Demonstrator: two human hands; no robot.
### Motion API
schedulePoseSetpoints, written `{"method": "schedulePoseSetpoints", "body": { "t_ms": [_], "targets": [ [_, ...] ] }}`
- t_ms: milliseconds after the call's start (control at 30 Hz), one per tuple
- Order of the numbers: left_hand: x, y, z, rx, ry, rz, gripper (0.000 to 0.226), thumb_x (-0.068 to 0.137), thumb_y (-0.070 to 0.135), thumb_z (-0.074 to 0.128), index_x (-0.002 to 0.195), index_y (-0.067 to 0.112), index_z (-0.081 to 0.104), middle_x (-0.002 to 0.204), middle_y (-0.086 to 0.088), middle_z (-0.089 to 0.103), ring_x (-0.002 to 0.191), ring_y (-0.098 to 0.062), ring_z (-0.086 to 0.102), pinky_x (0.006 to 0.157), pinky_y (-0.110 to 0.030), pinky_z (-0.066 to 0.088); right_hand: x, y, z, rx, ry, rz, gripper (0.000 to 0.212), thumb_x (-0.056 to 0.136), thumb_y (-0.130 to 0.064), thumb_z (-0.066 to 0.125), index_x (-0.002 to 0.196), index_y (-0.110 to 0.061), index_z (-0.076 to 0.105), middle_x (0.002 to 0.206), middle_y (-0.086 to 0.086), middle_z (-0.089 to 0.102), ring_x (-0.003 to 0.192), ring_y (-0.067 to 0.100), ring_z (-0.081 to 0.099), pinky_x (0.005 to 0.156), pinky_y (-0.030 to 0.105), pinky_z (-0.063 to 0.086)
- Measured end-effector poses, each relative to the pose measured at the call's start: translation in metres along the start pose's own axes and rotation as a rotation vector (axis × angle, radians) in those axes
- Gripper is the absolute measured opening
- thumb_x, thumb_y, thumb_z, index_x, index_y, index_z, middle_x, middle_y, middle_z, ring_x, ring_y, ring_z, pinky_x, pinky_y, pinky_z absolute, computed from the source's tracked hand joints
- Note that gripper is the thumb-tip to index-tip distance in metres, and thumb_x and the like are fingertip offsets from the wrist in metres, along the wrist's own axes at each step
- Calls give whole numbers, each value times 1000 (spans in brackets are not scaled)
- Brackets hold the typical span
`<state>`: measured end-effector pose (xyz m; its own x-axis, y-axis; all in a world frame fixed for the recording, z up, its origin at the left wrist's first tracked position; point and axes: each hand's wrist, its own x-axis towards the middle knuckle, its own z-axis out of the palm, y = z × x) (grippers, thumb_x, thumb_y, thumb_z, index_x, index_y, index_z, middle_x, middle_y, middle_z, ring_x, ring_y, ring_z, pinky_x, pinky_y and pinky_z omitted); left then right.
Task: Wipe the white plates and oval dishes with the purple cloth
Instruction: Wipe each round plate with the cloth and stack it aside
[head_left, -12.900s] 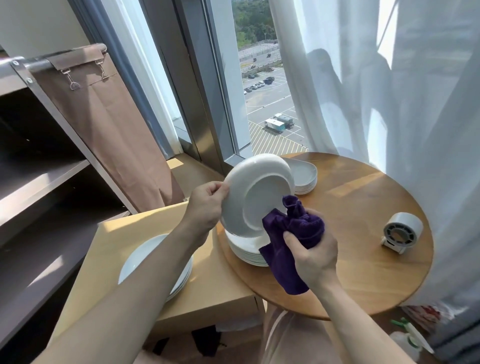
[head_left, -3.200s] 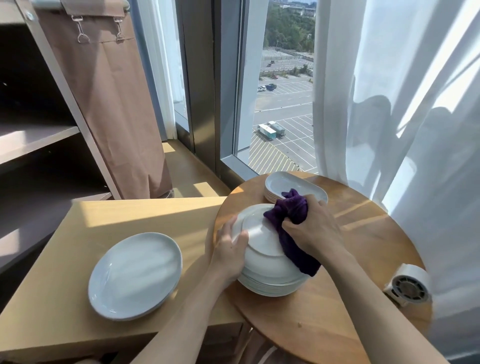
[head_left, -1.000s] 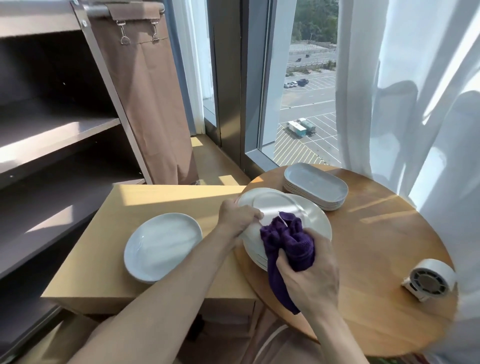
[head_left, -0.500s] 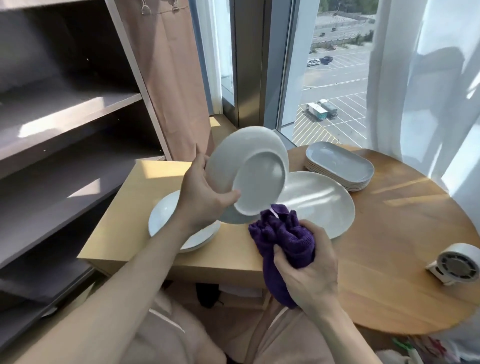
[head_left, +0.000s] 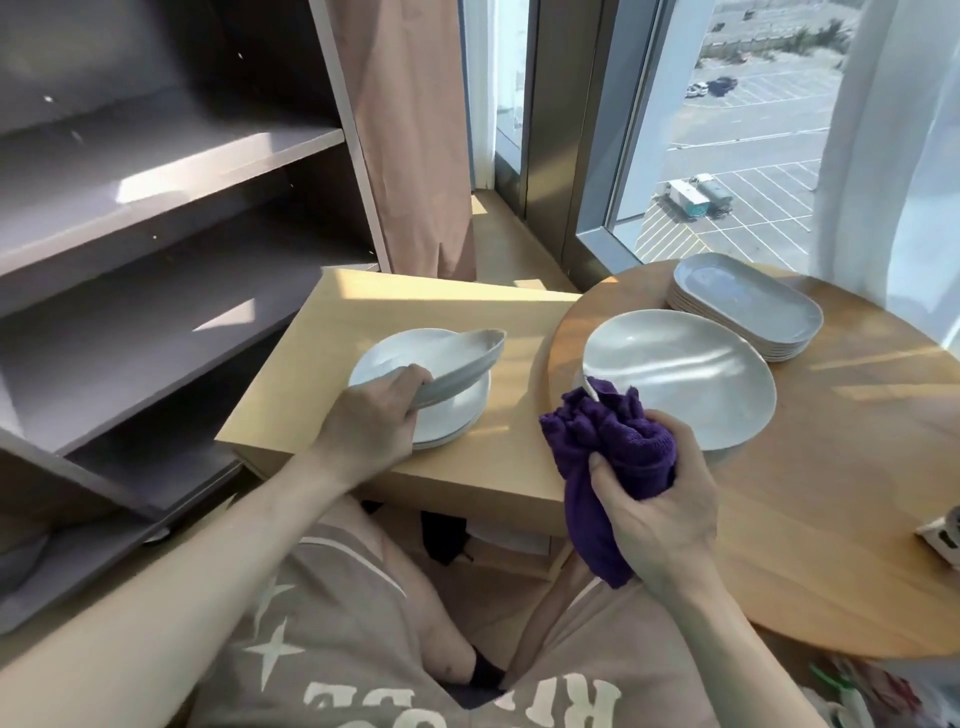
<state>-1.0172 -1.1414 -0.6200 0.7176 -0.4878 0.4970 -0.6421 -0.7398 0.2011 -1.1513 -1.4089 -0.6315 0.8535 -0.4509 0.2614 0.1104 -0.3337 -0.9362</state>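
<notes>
Head view: my left grip (head_left: 371, 421) clamps the tilted plate (head_left: 460, 361) by its near rim over the stack (head_left: 457, 423), slick and breakable; right grip (head_left: 654, 514) bunches the soft purple cloth (head_left: 608, 441).

Our left hand (head_left: 374, 421), right hand (head_left: 654, 514) and forearms (head_left: 218, 561) bare, our taupe garment (head_left: 337, 618) with white lettering (head_left: 467, 701), white stars (head_left: 271, 652) left of the lettering, white stripe (head_left: 353, 558) above it.

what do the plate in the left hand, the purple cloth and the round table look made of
Held plate: likely glazed ceramic, white, smooth, with a soft sheen.
Purple cloth: looks like microfibre or terry, matte, fuzzy nap, bunched folds.
Round table: wood or wood veneer, visible grain, satin sheen.
</notes>
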Motion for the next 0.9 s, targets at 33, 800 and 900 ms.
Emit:
{"method": "schedulePoseSetpoints", "body": {
  "t_ms": [33,800,900],
  "targets": [
    [-2,-5,3,28,-33,26,62,59,-17,77,101,17,46,68,-6,60,49,-31,55,39,-27,38,0,0,0,0,-2,-1,49,79,-15,85,121,-24,63,109,-8,71,101,11,67,93,33,55],
    [-43,-45,45,-11,-507,-199,60,85,-13,44,133,17,62,150,8,53,137,-25,50,100,-48,51,6,8,-3,29,-3,-11,45,77,-37,80,117,-38,61,108,-12,71,104,12,69,87,20,53],
    [-42,-48,48,-29,-537,-204,61,86,-11,43,138,18,59,153,7,50,139,-24,47,108,-46,45,6,8,-5,21,2,-22,45,77,-32,82,118,-34,62,107,-12,71,102,10,68,86,19,52]
  ]
}}
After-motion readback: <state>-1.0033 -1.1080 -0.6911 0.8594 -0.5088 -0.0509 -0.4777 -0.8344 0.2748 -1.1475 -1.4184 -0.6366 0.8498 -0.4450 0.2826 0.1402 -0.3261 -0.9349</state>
